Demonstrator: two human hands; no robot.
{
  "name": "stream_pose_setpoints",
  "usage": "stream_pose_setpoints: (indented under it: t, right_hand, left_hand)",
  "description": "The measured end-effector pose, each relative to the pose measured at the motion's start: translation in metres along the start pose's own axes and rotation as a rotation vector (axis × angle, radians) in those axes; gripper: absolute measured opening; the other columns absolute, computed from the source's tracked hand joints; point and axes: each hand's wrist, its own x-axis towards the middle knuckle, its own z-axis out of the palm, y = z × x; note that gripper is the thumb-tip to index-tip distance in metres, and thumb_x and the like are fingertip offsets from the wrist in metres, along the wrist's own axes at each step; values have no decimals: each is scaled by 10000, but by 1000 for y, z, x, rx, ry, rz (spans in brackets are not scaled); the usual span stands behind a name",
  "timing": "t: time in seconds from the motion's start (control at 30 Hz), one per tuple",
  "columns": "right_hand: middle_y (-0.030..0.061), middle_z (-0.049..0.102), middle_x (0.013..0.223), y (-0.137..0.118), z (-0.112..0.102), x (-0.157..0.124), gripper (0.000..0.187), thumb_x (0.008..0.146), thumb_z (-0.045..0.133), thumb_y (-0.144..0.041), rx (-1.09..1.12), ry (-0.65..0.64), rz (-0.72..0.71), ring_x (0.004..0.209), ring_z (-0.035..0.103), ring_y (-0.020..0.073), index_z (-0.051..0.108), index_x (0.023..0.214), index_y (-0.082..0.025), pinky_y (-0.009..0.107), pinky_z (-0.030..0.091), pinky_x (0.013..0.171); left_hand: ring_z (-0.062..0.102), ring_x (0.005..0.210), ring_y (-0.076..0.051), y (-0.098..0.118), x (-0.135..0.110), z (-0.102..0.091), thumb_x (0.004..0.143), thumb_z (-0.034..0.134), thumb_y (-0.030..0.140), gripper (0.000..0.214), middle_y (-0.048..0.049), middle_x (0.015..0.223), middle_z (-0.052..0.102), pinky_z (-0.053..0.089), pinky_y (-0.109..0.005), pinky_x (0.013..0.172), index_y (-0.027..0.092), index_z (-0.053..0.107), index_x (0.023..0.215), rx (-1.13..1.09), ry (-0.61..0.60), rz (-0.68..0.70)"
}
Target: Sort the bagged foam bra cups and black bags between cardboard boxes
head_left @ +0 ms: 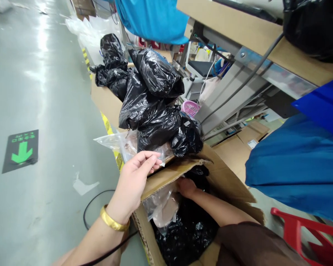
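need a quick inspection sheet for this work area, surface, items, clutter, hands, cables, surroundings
Surface: grey floor, shiny, with yellow-and-black tape and a green arrow sign
Job's things: open cardboard box holding black plastic and a clear bag with something beige in it; another clear bag lies beyond the near flap
Clutter: black bags heaped beyond the box; white scrap on the floor
Hands: left hand pinches the farther clear bag; right hand is inside the box, its grip partly hidden
Cables: black cable crosses the left forearm; grey cable hangs by the table
Surroundings: blue cloth, red stool, pink basket
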Motion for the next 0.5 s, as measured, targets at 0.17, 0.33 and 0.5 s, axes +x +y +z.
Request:
stream_pose_setpoints:
  t: [0.17, 0.33, 0.5]
  right_hand:
    - [204, 458, 1592, -36, -4, -23, 642, 1000, 584, -543, 0, 62, -295, 1471, 439, 379, 478, 1552, -235, 530, 374, 1211]
    - [231, 258, 1699, -66, 35, -17, 1052, 704, 909, -395, -12, -154, -468, 1527, 263, 532, 380, 1611, -322, 782, 325, 1127]
    - [213, 668, 1340, -18, 33, 1, 366, 891, 663, -107, 101, 2, -269, 1293, 607, 391, 702, 1251, -163, 574, 522, 1039]
  left_hand:
    - [640, 800, -123, 0, 1, 3, 839, 768, 386, 196, 0, 839, 746, 490, -231, 779, 223, 781, 947, -27, -6, 14]
    - [641, 805, -129, 2, 1, 7, 833, 769, 390, 210, -7, 835, 743, 497, -243, 793, 206, 778, 936, -44, -20, 19]
    - [639, 794, -127, 1, -1, 5, 835, 764, 381, 206, -7, 836, 747, 495, -244, 781, 208, 778, 944, -59, -19, 6]
